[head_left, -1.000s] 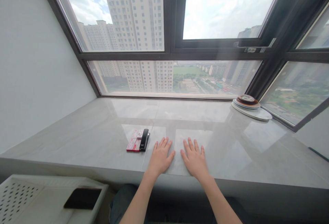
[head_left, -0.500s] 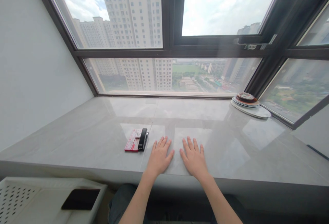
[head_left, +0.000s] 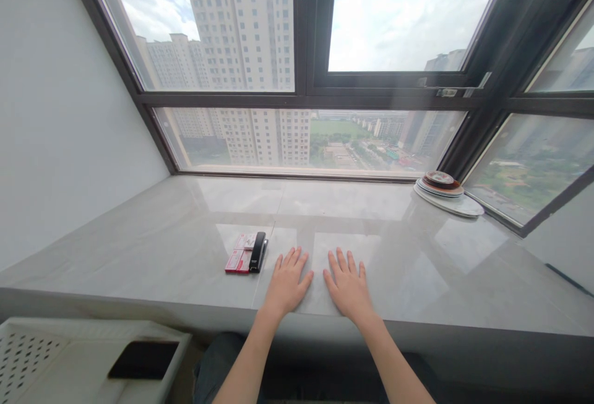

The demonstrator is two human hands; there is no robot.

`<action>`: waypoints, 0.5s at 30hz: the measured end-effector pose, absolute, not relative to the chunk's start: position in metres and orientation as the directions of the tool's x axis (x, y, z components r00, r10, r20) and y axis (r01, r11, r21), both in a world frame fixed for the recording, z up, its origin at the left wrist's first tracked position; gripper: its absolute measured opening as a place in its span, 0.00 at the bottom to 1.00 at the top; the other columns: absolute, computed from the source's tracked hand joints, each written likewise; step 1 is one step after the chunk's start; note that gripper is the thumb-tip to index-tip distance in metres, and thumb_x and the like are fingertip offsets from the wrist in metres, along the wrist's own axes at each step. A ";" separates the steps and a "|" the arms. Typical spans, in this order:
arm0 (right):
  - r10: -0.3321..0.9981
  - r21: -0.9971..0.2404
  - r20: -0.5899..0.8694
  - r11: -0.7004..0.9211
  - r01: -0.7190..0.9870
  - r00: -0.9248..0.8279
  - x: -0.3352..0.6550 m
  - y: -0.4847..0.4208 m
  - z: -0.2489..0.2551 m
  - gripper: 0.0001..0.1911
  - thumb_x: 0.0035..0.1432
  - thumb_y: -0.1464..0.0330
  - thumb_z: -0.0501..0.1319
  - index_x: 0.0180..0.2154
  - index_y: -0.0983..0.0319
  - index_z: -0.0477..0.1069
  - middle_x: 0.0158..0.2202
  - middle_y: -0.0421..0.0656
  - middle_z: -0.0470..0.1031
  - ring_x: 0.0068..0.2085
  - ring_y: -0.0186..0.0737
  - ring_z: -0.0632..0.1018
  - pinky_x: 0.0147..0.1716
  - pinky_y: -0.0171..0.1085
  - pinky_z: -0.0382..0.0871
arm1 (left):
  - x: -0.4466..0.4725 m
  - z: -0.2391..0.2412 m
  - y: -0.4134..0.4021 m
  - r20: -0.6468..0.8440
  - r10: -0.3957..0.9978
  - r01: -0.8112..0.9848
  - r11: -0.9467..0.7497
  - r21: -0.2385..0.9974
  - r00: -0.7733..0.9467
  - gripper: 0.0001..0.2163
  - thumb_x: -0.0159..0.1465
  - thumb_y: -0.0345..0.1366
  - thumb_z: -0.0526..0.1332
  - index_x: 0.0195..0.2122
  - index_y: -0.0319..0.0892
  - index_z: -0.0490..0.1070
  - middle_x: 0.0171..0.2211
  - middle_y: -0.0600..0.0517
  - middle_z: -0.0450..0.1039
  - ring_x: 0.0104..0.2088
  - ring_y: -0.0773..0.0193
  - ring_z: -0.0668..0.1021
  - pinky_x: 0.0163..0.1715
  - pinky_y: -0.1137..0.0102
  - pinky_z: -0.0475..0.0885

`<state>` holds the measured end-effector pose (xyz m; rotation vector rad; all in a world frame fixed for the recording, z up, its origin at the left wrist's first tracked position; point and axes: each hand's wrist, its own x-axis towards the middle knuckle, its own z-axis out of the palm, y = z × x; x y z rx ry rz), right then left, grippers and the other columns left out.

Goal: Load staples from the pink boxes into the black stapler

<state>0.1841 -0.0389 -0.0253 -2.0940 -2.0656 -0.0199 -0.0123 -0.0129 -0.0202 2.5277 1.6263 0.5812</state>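
Note:
My left hand (head_left: 286,281) lies palm down on the glossy pale windowsill (head_left: 176,237), its fingers stretched out and slightly apart. Beside it, palm down too, rests my right hand (head_left: 349,283) with fingers spread. Neither hand holds anything. A short way left of my left hand is a black stapler (head_left: 257,252), lying along the right side of red-and-white small boxes (head_left: 238,260). A gap separates the stapler from my fingers.
A stack of plates (head_left: 445,197) sits at the far right corner by the window frame (head_left: 297,102). Below the sill at left stands a white perforated plastic basket or stand (head_left: 60,367) with a dark flat phone-like object (head_left: 143,359) on it. A white wall (head_left: 83,113) bounds the left side.
Both hands stay flat in the same place on the sill. Only the camera view has shifted very slightly; the stapler, boxes and plates have not moved.

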 end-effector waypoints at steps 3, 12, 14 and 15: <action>0.989 -0.124 0.148 0.013 0.992 0.006 0.184 -0.040 -0.025 0.33 0.72 0.52 0.43 0.73 0.53 0.47 0.75 0.44 0.40 0.74 0.55 0.40 0.68 0.61 0.30 | -0.012 -0.020 -0.013 0.269 0.891 0.862 -0.432 0.264 0.364 0.25 0.73 0.48 0.49 0.69 0.52 0.55 0.73 0.51 0.50 0.72 0.55 0.52 0.70 0.49 0.47; 0.988 -0.111 0.154 0.039 0.993 -0.021 0.185 -0.044 -0.025 0.33 0.72 0.52 0.43 0.73 0.54 0.47 0.75 0.44 0.39 0.74 0.56 0.39 0.68 0.61 0.29 | -0.012 -0.025 -0.012 0.264 0.886 0.868 -0.441 0.230 0.380 0.25 0.73 0.48 0.46 0.71 0.54 0.52 0.73 0.52 0.47 0.73 0.54 0.50 0.70 0.49 0.46; 0.987 -0.110 0.158 0.038 0.993 -0.021 0.185 -0.044 -0.025 0.33 0.72 0.52 0.42 0.73 0.55 0.47 0.75 0.44 0.39 0.74 0.56 0.39 0.68 0.61 0.29 | -0.012 -0.026 -0.012 0.261 0.884 0.868 -0.445 0.221 0.387 0.25 0.73 0.48 0.46 0.71 0.54 0.51 0.73 0.52 0.46 0.73 0.54 0.49 0.70 0.48 0.45; 0.987 -0.110 0.159 0.038 0.993 -0.020 0.185 -0.044 -0.026 0.33 0.72 0.52 0.42 0.73 0.55 0.47 0.75 0.44 0.39 0.74 0.56 0.39 0.68 0.61 0.29 | -0.011 -0.026 -0.012 0.260 0.884 0.868 -0.446 0.218 0.389 0.26 0.73 0.48 0.46 0.71 0.54 0.51 0.74 0.53 0.46 0.73 0.54 0.49 0.70 0.48 0.45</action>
